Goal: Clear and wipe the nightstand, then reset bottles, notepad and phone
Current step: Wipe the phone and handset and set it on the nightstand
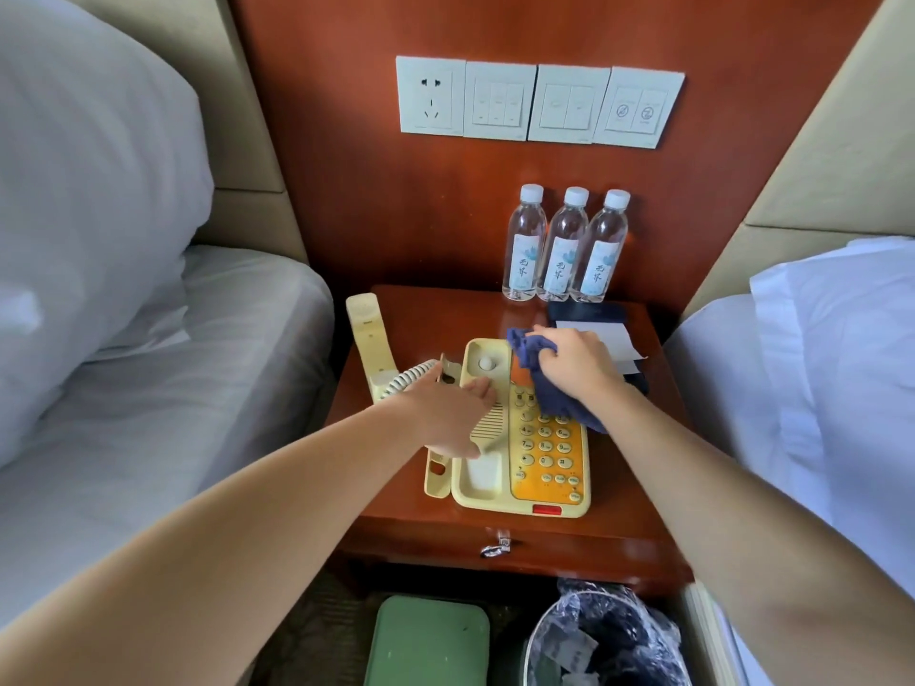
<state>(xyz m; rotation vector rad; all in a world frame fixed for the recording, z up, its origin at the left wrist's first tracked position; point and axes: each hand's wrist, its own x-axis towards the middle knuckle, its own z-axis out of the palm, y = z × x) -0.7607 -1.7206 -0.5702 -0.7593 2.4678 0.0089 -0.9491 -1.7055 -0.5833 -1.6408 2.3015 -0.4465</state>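
A cream phone base with an orange keypad sits at the front of the wooden nightstand. Its handset lies off the cradle at the left edge, joined by a coiled cord. My left hand presses flat on the left side of the base. My right hand grips a dark blue cloth against the top of the keypad. Three water bottles stand in a row at the back. A white notepad on a dark folder lies behind my right hand.
White-sheeted beds flank the nightstand, with a pillow at left. A socket and switch panels are on the wall above. On the floor in front stand a green bin and a lined waste bin.
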